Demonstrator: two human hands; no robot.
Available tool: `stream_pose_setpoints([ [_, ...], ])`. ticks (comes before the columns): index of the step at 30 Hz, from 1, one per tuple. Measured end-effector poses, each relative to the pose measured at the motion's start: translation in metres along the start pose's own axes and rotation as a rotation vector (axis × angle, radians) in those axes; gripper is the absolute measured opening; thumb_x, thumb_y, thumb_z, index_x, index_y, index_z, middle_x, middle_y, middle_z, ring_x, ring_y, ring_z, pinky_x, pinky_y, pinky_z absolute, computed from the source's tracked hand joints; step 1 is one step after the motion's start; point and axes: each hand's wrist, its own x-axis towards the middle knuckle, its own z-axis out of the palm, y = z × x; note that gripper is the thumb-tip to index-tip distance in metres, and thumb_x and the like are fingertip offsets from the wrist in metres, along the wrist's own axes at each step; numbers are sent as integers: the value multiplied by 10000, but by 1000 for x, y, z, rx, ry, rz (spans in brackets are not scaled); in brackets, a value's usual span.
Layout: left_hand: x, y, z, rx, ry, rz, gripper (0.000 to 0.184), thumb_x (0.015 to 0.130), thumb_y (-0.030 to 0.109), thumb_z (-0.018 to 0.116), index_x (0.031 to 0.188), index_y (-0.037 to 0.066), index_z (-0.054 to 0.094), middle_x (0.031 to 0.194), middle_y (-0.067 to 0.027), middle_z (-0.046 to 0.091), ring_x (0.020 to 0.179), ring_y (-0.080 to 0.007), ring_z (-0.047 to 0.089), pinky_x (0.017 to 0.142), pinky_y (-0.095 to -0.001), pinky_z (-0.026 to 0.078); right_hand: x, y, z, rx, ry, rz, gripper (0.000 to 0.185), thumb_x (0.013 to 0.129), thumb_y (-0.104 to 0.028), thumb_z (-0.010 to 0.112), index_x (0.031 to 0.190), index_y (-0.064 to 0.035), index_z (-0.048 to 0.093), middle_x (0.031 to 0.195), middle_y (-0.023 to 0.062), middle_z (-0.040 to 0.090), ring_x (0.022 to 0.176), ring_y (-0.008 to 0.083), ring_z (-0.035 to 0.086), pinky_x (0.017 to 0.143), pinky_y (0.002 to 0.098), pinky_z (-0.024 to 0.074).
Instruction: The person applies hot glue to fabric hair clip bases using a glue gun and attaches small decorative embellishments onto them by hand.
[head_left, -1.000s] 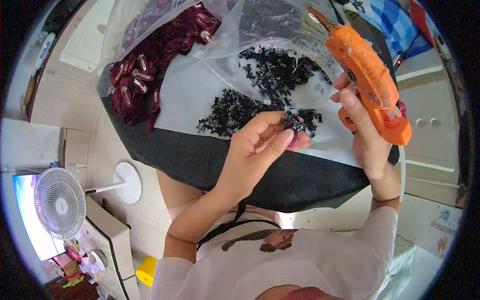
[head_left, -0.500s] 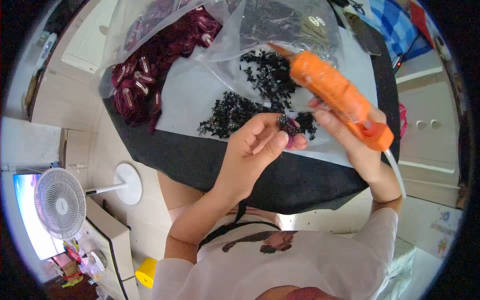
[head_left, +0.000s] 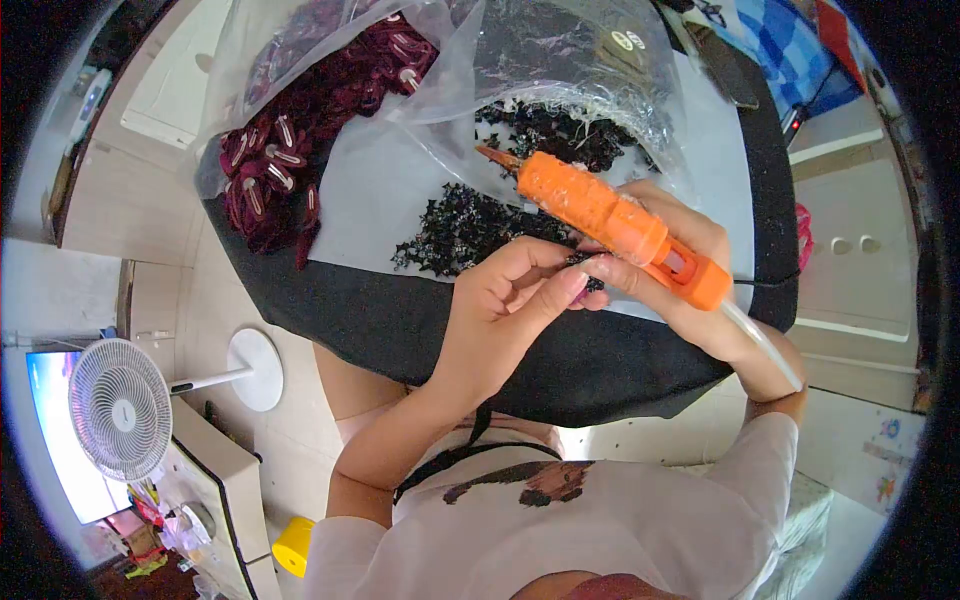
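Note:
My left hand (head_left: 505, 310) is closed in a pinch around a small dark piece (head_left: 592, 284) with black bits and a purple-maroon underside, partly hidden by the fingers. My right hand (head_left: 700, 325) grips an orange hot glue gun (head_left: 600, 210), with a white glue stick (head_left: 760, 345) out of its back and the nozzle pointing to the upper left. The right thumb and fingertips meet the small piece beside the left fingers. Just beyond the hands, a pile of small black glittery pieces (head_left: 455, 235) lies on a white sheet (head_left: 355, 215).
Maroon fabric pieces with metal clips (head_left: 265, 190) are heaped at the table's left. A clear plastic bag (head_left: 440, 110) spreads over the far side, with more black pieces (head_left: 590, 145) by it. Black cloth (head_left: 330, 305) covers the table. A white fan (head_left: 120, 410) stands at left.
My right hand has moved left and down to the small piece, touching it. The glue gun has swung left with it, its nozzle now lower and further left. The left hand has barely moved.

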Motion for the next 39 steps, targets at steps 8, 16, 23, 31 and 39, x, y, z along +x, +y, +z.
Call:
stream_pose_setpoints([
  [8,-2,-2,2,28,-4,64,161,907,83,522,1004,-45,515,974,-106,602,898,-152,605,835,-285,500,0,-4,0,68,-7,88,250,754,-117,711,924,22,592,913,114,571,792,183,565,687,261,439],
  [16,-2,1,4,19,4,50,162,910,75,513,1013,-50,514,961,-87,588,906,-136,590,853,-286,494,2,-9,-3,-52,1,21,238,747,-116,716,896,21,591,901,121,581,794,201,579,691,276,447],
  [23,-4,6,3,7,63,58,175,900,71,533,1027,-46,510,952,-100,595,880,-141,598,806,-278,498,1,-10,-9,-60,31,-71,210,775,-85,686,937,6,589,906,101,585,791,176,576,695,263,449],
  [31,-5,4,3,88,160,152,97,833,63,608,865,7,536,805,-113,626,743,-184,633,716,-301,505,2,-30,-19,406,671,59,265,853,-183,553,1069,-39,503,933,62,534,826,129,514,694,270,446],
  [39,-10,16,4,105,218,325,316,824,-102,491,1106,-33,366,839,-198,637,782,-227,649,749,-310,516,-5,-31,-24,440,624,59,321,854,-193,549,1124,-30,488,946,70,536,845,129,513,690,284,460],
])
